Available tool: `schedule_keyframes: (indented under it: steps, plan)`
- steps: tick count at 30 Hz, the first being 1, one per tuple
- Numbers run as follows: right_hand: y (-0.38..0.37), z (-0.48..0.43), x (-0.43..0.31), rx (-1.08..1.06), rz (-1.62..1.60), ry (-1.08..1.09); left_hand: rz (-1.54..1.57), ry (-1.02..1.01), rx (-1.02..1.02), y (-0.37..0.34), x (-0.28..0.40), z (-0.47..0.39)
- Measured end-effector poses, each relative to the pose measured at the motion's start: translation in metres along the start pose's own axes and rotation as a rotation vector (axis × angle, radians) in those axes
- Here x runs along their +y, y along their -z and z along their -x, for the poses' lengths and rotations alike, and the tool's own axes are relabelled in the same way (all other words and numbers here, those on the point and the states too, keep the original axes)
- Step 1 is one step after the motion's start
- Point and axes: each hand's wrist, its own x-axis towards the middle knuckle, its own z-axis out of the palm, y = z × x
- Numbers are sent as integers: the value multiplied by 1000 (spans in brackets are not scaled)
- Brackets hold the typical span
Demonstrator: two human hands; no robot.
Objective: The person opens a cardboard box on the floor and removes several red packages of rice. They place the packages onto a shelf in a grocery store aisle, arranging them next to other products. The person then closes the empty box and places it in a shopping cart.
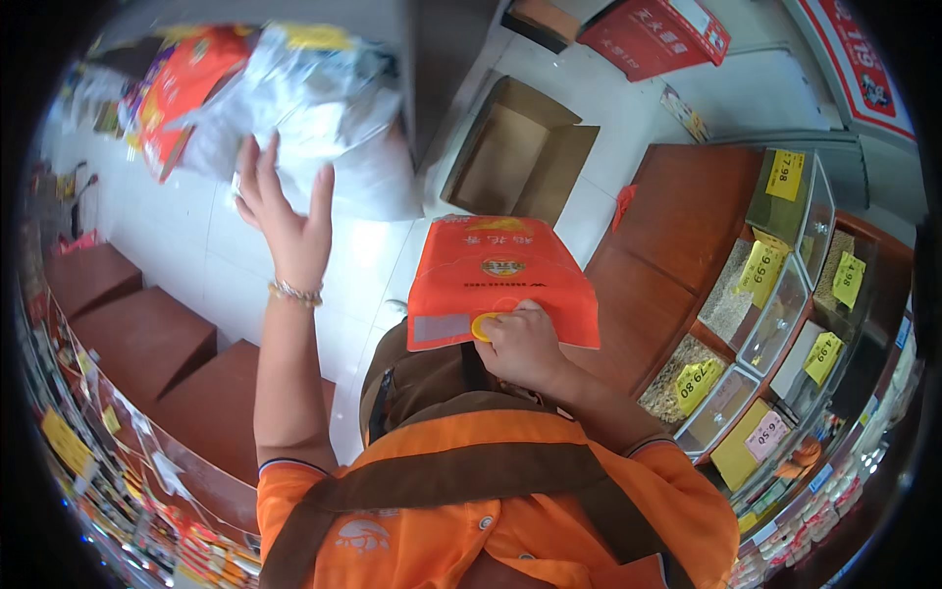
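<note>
My right hand grips the yellow handle at the near edge of a red printed bag, which hangs in front of my legs. Raised at the left, my left hand is bare, its fingers spread. Just beyond those fingertips is a large, blurred white plastic bag; whether they touch it I cannot tell. Another red bag stands left of the white one, partly covered by it.
On the floor ahead lies an open cardboard box. Brown wooden steps stand at left. A brown counter and clear-lidded grain bins with price tags line the right. A red fire-equipment box is farther back.
</note>
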Motion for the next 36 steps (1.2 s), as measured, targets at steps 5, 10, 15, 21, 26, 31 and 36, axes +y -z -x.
schedule_keyframes:
  steps: [5,10,15,21,26,31,36]
  plan:
    - [-58,25,-86,-54,-79,-3,-142,462,-331,101,-107,216]
    - [-98,-10,-147,-258,-617,-345,-175,830,-339,195,-165,400]
    - [-125,-34,-238,-571,-936,-610,-51,941,30,242,-193,497]
    - [-162,-54,-344,-615,-1091,-578,210,1042,218,228,-181,560]
    - [-153,-65,-436,-531,-1258,-451,504,1033,199,230,-170,544]
    - [-119,-59,-507,-619,-1626,-280,534,498,190,233,-183,445]
    - [-92,-68,-570,-850,-1648,113,917,526,664,233,-224,350]
